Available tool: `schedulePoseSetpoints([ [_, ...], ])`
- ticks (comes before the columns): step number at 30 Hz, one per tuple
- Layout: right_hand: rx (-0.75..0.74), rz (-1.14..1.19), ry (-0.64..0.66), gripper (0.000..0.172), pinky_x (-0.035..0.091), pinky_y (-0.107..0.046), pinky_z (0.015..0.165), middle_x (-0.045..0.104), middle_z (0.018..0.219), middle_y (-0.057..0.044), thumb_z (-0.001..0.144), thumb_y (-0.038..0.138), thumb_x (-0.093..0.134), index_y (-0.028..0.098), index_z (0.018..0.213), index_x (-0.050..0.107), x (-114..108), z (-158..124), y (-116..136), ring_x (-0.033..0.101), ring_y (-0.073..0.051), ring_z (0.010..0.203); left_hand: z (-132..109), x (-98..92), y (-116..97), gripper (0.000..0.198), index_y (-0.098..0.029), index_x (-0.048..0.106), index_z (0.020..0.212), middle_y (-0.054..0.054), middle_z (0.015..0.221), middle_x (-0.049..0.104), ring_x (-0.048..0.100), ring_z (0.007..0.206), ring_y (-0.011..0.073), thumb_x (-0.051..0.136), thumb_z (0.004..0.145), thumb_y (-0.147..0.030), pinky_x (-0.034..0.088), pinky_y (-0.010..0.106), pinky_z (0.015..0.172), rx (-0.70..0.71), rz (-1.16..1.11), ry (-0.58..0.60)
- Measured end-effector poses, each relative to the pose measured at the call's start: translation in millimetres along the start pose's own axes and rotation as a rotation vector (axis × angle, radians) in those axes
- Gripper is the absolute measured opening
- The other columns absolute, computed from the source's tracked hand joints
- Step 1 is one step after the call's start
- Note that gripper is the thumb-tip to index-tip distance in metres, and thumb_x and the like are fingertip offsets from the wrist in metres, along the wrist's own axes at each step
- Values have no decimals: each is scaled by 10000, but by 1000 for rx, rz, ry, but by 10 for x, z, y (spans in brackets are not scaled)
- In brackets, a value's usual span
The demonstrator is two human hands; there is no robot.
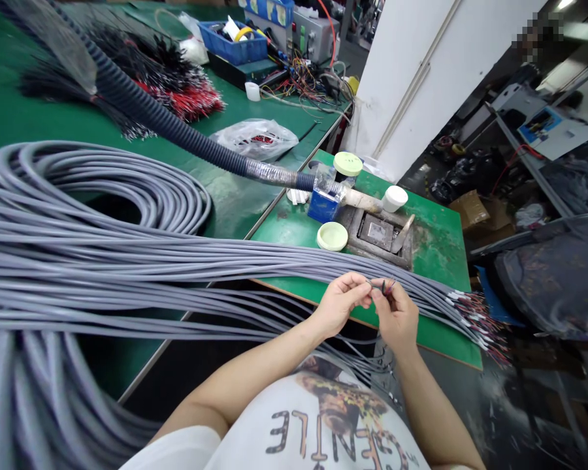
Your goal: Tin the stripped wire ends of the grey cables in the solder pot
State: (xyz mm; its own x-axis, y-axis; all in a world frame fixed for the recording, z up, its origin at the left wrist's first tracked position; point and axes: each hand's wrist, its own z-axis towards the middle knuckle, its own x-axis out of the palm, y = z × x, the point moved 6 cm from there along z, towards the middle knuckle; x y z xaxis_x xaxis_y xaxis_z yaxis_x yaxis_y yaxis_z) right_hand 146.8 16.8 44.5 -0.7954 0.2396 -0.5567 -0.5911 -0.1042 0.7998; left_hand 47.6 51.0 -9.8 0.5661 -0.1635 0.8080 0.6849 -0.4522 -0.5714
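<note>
While smooth, round grey cables (pixel 142 251) coil at left and stretch rightward, left hand (pixel 342 303) and right hand (pixel 396 316) pinch thin dark wires (pixel 383 287) between their fingertips.
Glossy green table (pixel 10 98), then stained green board (pixel 281 228), then flat white pillar (pixel 406 65).

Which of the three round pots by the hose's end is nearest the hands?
The yellow-green pot right beside the grey cables, nearest the left hand; the white pot and far yellow-green pot stand farther back.

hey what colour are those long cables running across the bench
The long cables are grey, with a slight bluish cast; the head view shows it best.
</note>
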Motion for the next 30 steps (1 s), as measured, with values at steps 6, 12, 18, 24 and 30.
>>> schedulePoseSetpoints([
  [6, -25, -177, -71, 218, 368, -233, 550, 493, 573, 36, 873, 370, 534, 184, 805, 627, -236, 361, -15, 461, -112, 546, 51, -57, -216, 178, -152, 619, 820, 21, 720, 647, 566, 621, 113, 643, 810, -329, 454, 254, 624, 257, 480, -4],
  [12, -101, -509, -22, 334, 272, -230, 526, 431, 523, 39, 844, 380, 528, 168, 585, 520, -418, 1228, -315, 409, -100, 530, 60, -152, -472, 97, -186, 645, 882, 56, 884, 689, 574, 850, 186, 561, 866, -232, 417, 350, 795, 786, 1240, 35],
  [18, -1, -919, 149, 298, 292, -257, 585, 634, 664, -43, 842, 383, 501, 172, 676, 630, -224, 1814, -790, 539, -163, 652, 99, -181, -404, 115, -198, 636, 903, 42, 904, 691, 576, 859, 184, 531, 887, -243, 394, 340, 758, 788, 1415, 70],
  [24, 63, -1008, 223, 285, 348, -271, 639, 709, 832, -110, 845, 385, 500, 182, 841, 699, -64, 1940, -964, 618, -220, 787, 100, -162, -420, 136, -199, 638, 907, 41, 898, 696, 576, 868, 180, 514, 894, -255, 381, 336, 770, 766, 1437, 85],
  [30, 102, -1054, 274, 326, 396, -282, 714, 713, 942, -132, 867, 401, 484, 173, 937, 706, 1, 1943, -1013, 634, -228, 878, 119, -168, -422, 153, -207, 646, 916, 53, 915, 702, 577, 878, 190, 505, 890, -261, 359, 339, 776, 712, 1415, 101],
])
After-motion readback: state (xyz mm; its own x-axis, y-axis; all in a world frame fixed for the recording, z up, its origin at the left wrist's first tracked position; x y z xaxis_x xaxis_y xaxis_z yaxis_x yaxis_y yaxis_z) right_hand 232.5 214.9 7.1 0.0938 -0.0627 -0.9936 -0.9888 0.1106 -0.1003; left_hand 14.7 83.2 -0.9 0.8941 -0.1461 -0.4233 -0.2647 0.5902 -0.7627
